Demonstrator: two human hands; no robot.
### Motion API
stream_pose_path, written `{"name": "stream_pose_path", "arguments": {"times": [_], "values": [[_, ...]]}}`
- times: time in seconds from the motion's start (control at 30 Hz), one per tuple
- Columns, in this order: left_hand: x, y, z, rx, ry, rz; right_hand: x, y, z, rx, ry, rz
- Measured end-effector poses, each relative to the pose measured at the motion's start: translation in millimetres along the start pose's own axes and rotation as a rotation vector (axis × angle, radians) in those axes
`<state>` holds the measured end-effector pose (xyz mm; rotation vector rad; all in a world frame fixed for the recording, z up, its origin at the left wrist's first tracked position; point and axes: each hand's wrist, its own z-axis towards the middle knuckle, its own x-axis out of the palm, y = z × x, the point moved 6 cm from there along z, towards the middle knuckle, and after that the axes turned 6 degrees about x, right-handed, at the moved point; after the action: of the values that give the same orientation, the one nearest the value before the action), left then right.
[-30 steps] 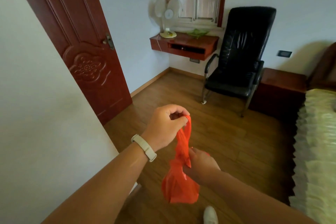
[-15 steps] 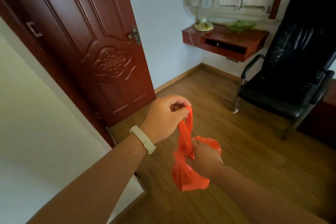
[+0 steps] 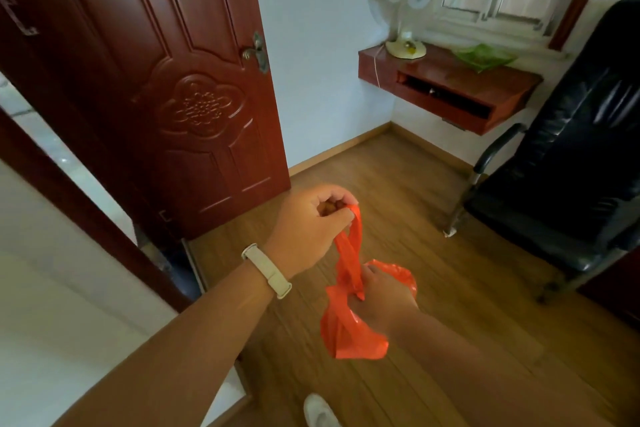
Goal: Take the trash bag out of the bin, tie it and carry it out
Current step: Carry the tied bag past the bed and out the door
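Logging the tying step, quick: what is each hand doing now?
Left hand: closed, pinching the orange plastic trash bag by its handle.
Right hand: closed on the bag's neck.

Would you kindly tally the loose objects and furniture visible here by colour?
Orange: 1, thin plastic trash bag
Black: 1, padded leather armchair
White: 1, round desk fan
Green: 1, leaf-shaped glass dish
Red-brown: 1, wall-mounted wooden shelf
Total: 5

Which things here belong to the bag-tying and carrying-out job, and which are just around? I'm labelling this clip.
Part of the job:
orange trash bag
left hand, pinching a bag handle
right hand, gripping the bag's neck
open door

Just around:
black chair
fan
wall shelf
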<state>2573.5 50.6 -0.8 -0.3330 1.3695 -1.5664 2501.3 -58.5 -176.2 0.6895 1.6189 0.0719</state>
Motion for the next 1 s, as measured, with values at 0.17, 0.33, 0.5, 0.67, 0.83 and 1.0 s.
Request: {"name": "stream_pose_path", "arguments": {"times": [0.17, 0.33, 0.5, 0.67, 0.83, 1.0], "values": [[-10, 47, 49, -0.061, -0.009, -0.114, 8, 6, 62, 0.021, 0.070, -0.050], [-39, 92, 83, -0.088, -0.048, -0.084, 20, 40, 128, -0.011, 0.159, -0.088], [-90, 120, 100, -0.117, -0.112, 0.013, 31, 91, 175, -0.105, 0.193, -0.110], [-133, 145, 98, -0.147, -0.205, 0.131, 50, 133, 209, -0.208, 0.255, -0.052], [-150, 177, 89, -0.234, -0.348, 0.141, 78, 153, 242, -0.303, 0.396, -0.071], [-159, 211, 88, -0.380, -0.476, 0.146, 95, 174, 271, -0.373, 0.489, -0.096]]}}
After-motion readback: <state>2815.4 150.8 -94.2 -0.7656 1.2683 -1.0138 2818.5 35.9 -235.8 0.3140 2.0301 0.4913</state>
